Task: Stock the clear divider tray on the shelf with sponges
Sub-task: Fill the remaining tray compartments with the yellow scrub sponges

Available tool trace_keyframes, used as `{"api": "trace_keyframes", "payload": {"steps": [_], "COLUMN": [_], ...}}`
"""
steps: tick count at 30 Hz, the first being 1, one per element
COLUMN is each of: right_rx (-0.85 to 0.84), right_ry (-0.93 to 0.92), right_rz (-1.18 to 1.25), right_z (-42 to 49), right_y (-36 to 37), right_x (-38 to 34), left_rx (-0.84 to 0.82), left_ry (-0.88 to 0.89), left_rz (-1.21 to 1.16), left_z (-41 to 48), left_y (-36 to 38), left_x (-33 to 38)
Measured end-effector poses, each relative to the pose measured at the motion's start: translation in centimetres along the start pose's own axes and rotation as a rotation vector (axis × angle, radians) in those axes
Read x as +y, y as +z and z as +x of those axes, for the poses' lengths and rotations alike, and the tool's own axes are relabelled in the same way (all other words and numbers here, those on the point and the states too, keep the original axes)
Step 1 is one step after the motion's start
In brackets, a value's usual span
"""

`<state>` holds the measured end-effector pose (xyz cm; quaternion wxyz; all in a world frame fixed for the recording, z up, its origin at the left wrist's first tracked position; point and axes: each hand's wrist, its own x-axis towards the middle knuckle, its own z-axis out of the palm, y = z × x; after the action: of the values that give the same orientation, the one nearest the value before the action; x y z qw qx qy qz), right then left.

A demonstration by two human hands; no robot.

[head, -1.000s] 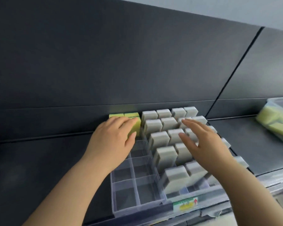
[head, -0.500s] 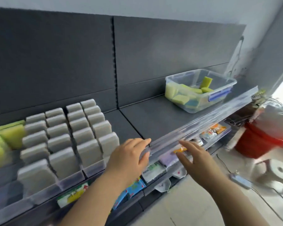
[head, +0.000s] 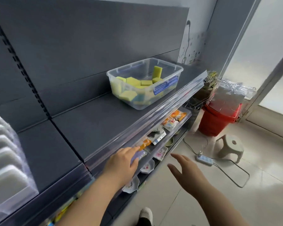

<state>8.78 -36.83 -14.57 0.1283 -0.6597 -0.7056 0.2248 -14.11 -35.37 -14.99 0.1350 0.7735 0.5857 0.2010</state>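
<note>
Head view: left hand (head: 121, 165) empty, fingers loosely curled at the shelf (head: 96, 128) edge; right hand (head: 188, 173) empty, spread open. Sponges (head: 134, 84) in bin (head: 170, 75), well beyond both hands; tray (head: 30, 181) left of them. Risk: a long reach drags the bin off the edge.

The divider tray (head: 26, 181) is cut off by the left edge, so only its right columns of grey sponges (head: 6, 176) show, smeared by motion blur. In the clear bin (head: 168, 97), the lower yellow sponges (head: 129, 95) are hazed by the wall and partly hidden behind a blue label (head: 165, 85) too blurred to read. The left hand (head: 121, 165) covers part of the lower shelf's packets (head: 171, 121), whose print is too small to tell. Both forearms run off the bottom edge.
</note>
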Motion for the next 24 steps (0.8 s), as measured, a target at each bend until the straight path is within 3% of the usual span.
{"api": "trace_keyframes", "payload": {"steps": [12, 16, 24], "right_rx": [0.125, 0.204, 0.192], "right_ry": [-0.006, -0.006, -0.379], "right_rz": [-0.015, 0.067, 0.202], "right_z": [20.0, 24.5, 36.3], "right_y": [-12.5, -15.3, -18.4], "right_x": [6.0, 7.7, 4.4], "left_rx": [0.351, 0.349, 0.402], "left_ry": [0.251, 0.267, 0.121], "left_rz": [-0.029, 0.011, 0.127], "left_z": [24.8, 31.1, 37.7], "left_y": [-1.7, -1.9, -1.7], "left_x": [3.3, 3.6, 1.1]}}
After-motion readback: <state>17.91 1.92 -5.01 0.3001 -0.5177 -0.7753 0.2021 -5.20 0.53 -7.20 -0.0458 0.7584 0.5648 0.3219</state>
